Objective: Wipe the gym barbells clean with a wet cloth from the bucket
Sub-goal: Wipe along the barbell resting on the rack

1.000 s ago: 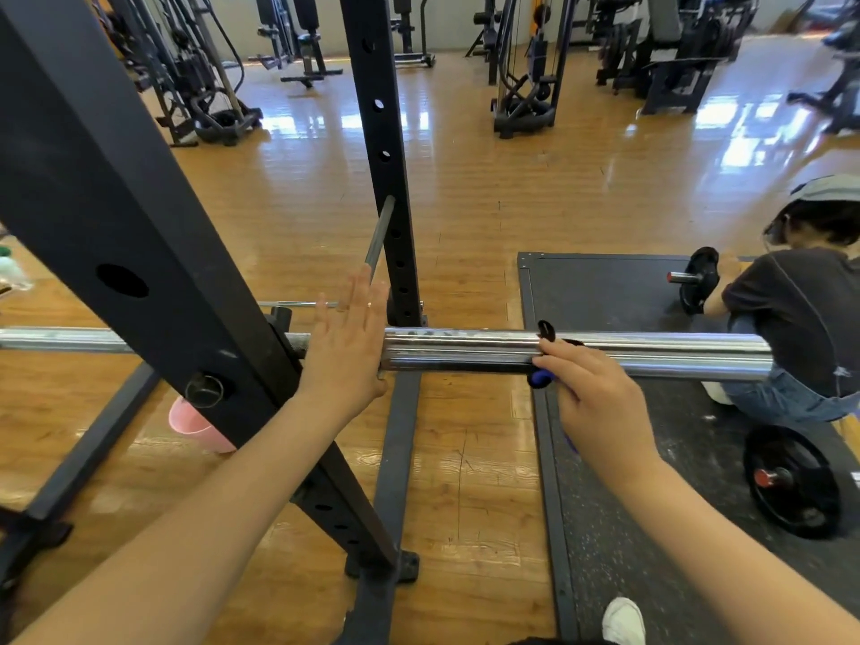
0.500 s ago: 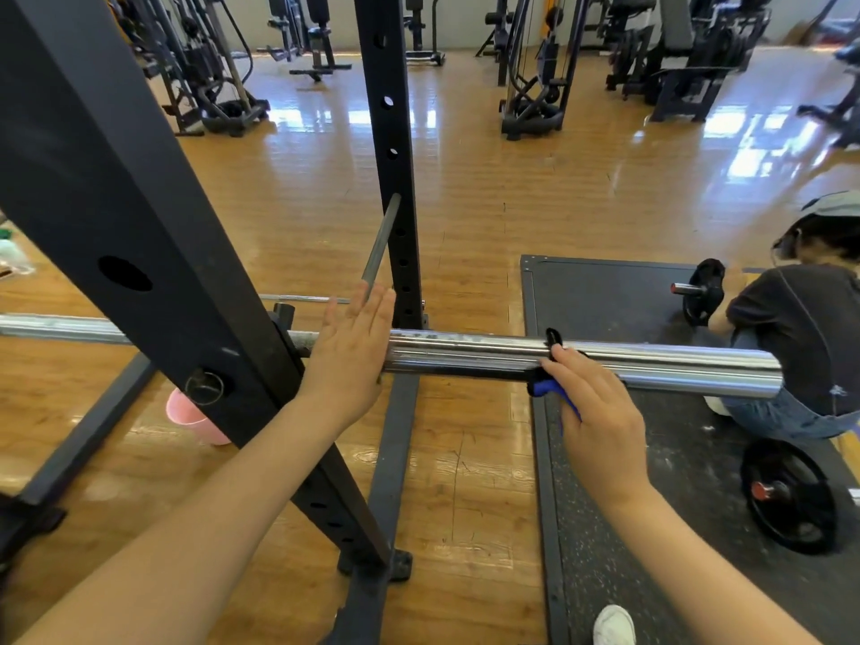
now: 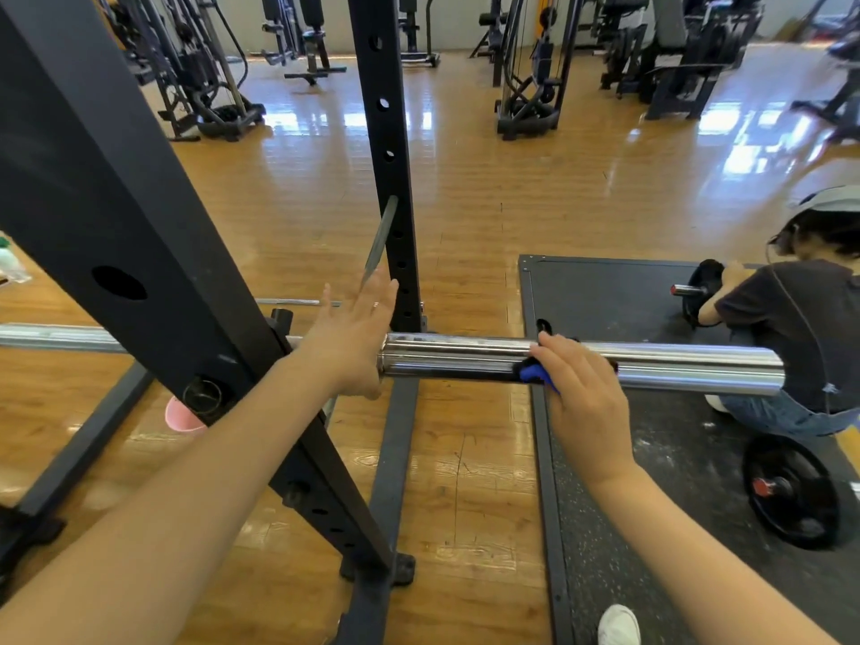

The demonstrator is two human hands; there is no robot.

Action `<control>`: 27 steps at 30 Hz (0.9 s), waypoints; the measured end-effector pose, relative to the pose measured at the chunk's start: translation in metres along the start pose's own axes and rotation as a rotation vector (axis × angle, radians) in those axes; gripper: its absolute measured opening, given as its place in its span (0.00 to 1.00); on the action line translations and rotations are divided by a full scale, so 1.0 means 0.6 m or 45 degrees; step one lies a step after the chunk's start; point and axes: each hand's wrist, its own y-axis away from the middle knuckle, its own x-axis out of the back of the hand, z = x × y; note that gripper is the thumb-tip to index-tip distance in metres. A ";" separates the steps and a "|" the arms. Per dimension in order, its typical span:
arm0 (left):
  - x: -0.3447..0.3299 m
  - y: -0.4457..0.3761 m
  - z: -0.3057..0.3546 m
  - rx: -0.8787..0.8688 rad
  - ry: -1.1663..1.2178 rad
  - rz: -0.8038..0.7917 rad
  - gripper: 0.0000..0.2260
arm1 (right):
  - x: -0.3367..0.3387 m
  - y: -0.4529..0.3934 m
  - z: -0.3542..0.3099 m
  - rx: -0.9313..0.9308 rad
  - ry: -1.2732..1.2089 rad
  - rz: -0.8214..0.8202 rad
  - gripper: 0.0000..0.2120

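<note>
Chrome barbell (image 3: 465, 358) lies level across the black rack (image 3: 139, 253); left hand (image 3: 346, 337) flat, fingers straight, against the sleeve's inner end; right hand (image 3: 581, 388), at 3 o'clock of it, grip pinching a blue-black collar clip (image 3: 533, 372) on the sleeve; pink bucket (image 3: 181, 416) on the floor at 7 o'clock.

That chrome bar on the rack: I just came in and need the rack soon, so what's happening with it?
A person is working on the chrome barbell sleeve, which rests in the black steel rack. Their right hand grips a black and blue collar clamp on the sleeve, while the left hand, fingers straight, braces the sleeve's inner end. No cloth is visible.
</note>
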 end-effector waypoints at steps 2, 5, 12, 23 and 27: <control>-0.031 0.022 0.010 0.023 -0.047 0.234 0.50 | 0.003 0.011 -0.001 0.014 -0.016 0.012 0.15; -0.087 0.049 0.019 0.026 -0.029 0.585 0.47 | 0.007 0.031 -0.002 0.007 -0.037 0.023 0.15; -0.097 0.023 0.021 0.041 0.135 0.613 0.43 | 0.029 0.064 -0.034 -0.101 -0.177 -0.029 0.15; -0.031 0.016 0.007 -0.019 0.307 0.184 0.43 | -0.012 -0.011 -0.015 -0.022 -0.035 0.005 0.14; -0.026 0.018 0.008 -0.011 0.320 0.172 0.43 | 0.000 0.025 -0.018 0.007 -0.134 0.043 0.13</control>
